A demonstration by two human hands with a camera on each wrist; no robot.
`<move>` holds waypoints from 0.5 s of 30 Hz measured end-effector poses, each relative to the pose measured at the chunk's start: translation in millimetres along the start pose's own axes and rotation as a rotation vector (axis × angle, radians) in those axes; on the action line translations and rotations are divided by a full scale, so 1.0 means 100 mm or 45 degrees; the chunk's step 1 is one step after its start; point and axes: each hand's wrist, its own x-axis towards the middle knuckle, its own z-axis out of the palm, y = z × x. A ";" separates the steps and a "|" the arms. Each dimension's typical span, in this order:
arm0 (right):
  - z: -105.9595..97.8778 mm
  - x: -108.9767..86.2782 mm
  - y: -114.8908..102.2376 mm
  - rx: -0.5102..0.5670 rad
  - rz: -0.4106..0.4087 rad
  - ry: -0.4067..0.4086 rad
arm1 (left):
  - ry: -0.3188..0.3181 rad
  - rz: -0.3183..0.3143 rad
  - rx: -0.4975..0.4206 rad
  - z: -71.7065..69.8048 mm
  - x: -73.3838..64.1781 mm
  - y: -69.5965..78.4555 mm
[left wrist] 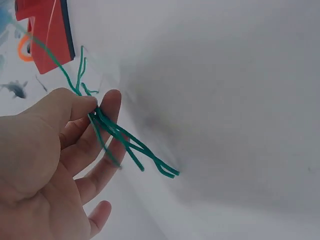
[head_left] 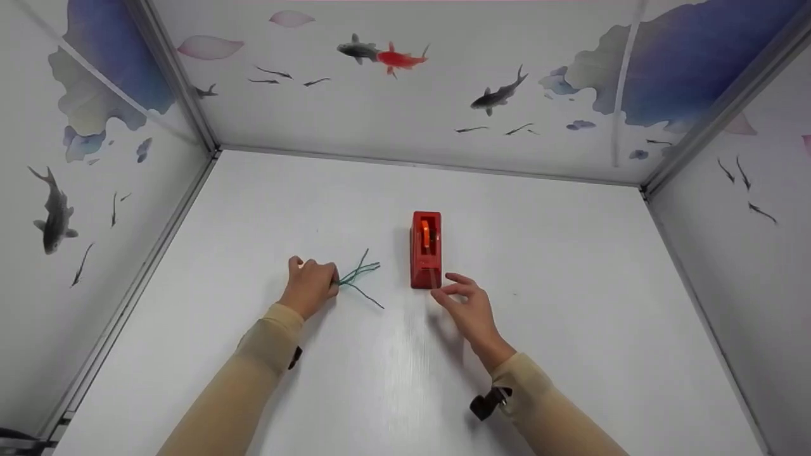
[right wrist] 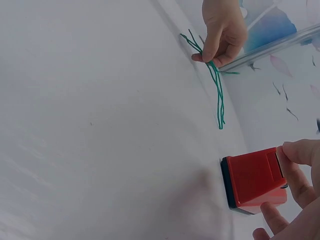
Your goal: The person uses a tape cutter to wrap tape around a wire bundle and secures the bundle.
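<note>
Over the white table [head_left: 380, 392], the right hand [head_left: 467, 315] pinches what looks like clear tape [head_left: 433, 278], not torn off yet. Left hand [head_left: 310, 286] pinches thin green wires [left wrist: 106, 120], splayed at both ends; gathered already, I'd say, but seemingly untaped. Red dispenser [head_left: 426, 261] sits just past the right hand.

Bright, even light fills the head view, casting soft shadows beside the sleeves [head_left: 228, 392] and a faint sheen on the tabletop [head_left: 589, 297]. Both wrist views look greyer and hazy, the left one's background blurred.
</note>
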 end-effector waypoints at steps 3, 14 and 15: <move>-0.01 0.00 -0.01 -0.004 0.007 -0.001 | -0.023 -0.008 -0.086 -0.03 0.00 -0.02; -0.01 0.00 -0.02 -0.046 0.038 -0.002 | -0.109 -0.134 -0.312 -0.13 0.02 -0.02; -0.01 0.01 -0.03 -0.048 0.044 -0.003 | -0.117 -0.141 -0.318 -0.14 0.02 -0.02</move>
